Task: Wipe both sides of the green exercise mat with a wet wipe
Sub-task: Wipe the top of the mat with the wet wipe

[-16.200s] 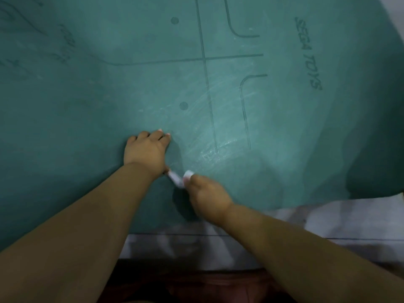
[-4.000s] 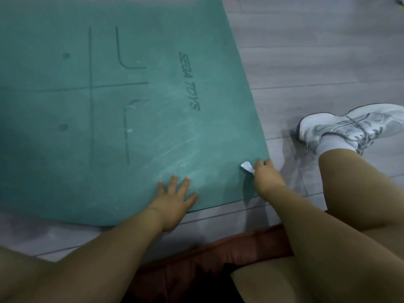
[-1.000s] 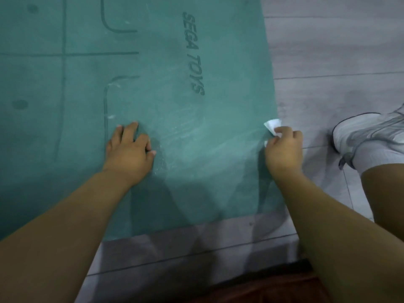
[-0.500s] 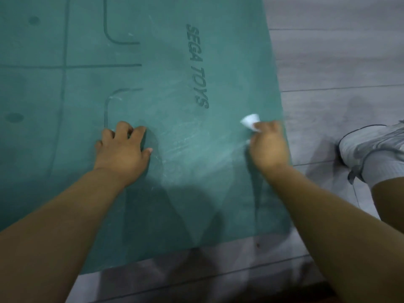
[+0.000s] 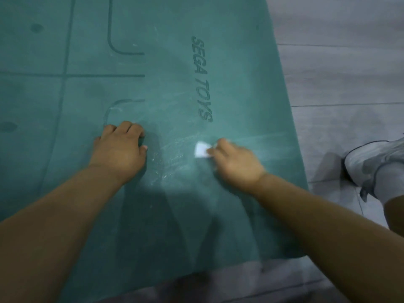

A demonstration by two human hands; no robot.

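Head view: green mat [image 5: 175, 62] lies flat on a grey plank floor [image 5: 338, 73], its right edge and near edge both in frame. Printed on the mat: "SEGA TOYS" lettering [image 5: 202, 80] running along the right side, plus dark guide lines and two dots to the left of the lettering.

Left hand [image 5: 119, 150] rests on the mat below and left of the lettering, knuckles up, fingers curled under, holding nothing (it looks pressed onto the surface, thumb tip touching the mat).

Right hand [image 5: 237, 164] sits on the mat just below the lettering, motion-blurred. Its fingers pinch a small white wipe [image 5: 202, 150], which lies against the mat on the hand's left side. The two hands are apart, the wipe between them.

Pale damp streaks show on the mat around the wipe and out toward the mat's right edge.

Off the mat's right edge, on the floor: a white shoe [image 5: 371, 160] and sock, with a bare leg above it.
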